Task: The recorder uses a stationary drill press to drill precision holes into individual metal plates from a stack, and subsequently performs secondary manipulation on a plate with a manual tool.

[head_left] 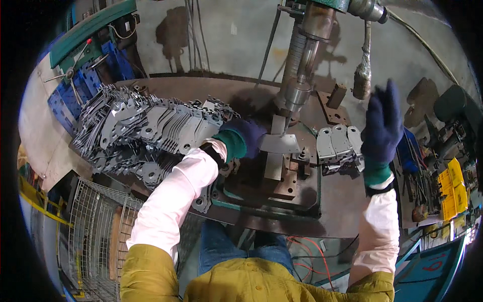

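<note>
The flat grey metal plate (pixel 280 144) lies across the fixture (pixel 287 187) on the drill press, under the drill chuck (pixel 298 94), with its left end at your left hand (pixel 245 137). That hand, in a dark blue glove with a green cuff, is at the plate's edge with its fingers bunched; you cannot tell from this view whether they pinch the metal or only rest against it. Your right hand (pixel 381 123), gloved alike, is raised and bare of any part, palm flat and fingers stretched out, well apart from the plate and near the padded lever handle (pixel 363 75) hanging from the press. Between the fixture and that hand, a small group of similar plates (pixel 334 143) lies on the brown workbench (pixel 342 206), just beside the fixture's right side. Behind them is a steel base with a square post (pixel 335 95). To your left, a large heap of plates (pixel 156 126) covers much of the bench, many standing on edge in leaning rows. Farther out, a wire basket (pixel 93 221) stands below the bench at your left, and yellow bins (pixel 452 189) sit at your far right.
</note>
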{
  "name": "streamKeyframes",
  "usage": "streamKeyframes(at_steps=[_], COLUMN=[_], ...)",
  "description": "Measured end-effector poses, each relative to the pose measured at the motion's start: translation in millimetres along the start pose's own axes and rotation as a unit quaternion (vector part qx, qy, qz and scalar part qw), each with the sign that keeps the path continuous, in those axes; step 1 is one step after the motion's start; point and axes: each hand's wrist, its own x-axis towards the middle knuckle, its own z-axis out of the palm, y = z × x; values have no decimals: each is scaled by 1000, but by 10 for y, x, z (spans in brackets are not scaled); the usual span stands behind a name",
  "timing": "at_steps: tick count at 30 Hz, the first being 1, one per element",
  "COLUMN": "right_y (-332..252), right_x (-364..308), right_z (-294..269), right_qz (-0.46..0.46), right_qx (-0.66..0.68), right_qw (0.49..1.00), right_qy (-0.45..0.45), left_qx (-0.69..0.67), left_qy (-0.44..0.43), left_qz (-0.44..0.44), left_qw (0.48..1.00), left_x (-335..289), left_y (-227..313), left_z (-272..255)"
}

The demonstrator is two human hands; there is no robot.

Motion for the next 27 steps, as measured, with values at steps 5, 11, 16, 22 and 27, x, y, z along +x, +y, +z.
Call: streamKeyframes(at_steps=[5, 11, 16, 22, 27], right_y=[66, 674, 710, 972, 987], right_x=[677, 1184, 1054, 1140, 1176], right_z=[183, 449, 665, 758, 881], right_qz=[-43, 230, 298, 177, 191], right_qx=[-26, 78, 136, -116, -149], right_qw=[993, 947, 935, 973, 970], right_qy=[-104, -209, -135, -88, -34], left_qx=[62, 66, 35, 7, 1], left_qy=[-59, -61, -85, -73, -68], left_qz=[-26, -50, -51, -25, -26], left_qw=[996, 995, 994, 997, 997], left_x=[86, 158, 153, 164, 107], left_y=[-22, 171, 35, 64, 47], left_z=[24, -46, 8, -60, -85])
